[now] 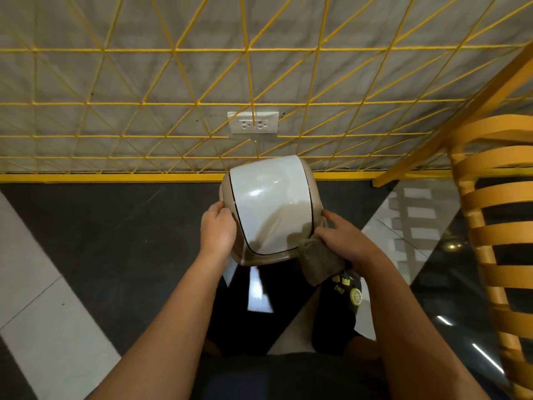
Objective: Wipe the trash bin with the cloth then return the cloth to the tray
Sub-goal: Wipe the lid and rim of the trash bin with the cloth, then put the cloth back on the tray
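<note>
— White-lidded bin (268, 206) stands on the floor (115, 226) by the wall (144, 82). How far?
— Mid-wipe, I think: right hand (343, 238) holds the cloth (320, 265) against its side, left hand (217, 230) grips it. Return remains; no tray visible.

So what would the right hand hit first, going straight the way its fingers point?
Probably the white lid of the trash bin; the right hand holds the cloth at its edge.

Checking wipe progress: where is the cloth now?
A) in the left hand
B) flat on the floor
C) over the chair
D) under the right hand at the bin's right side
D: the right hand holds the cloth against the bin; the left hand grips the other side.
</note>
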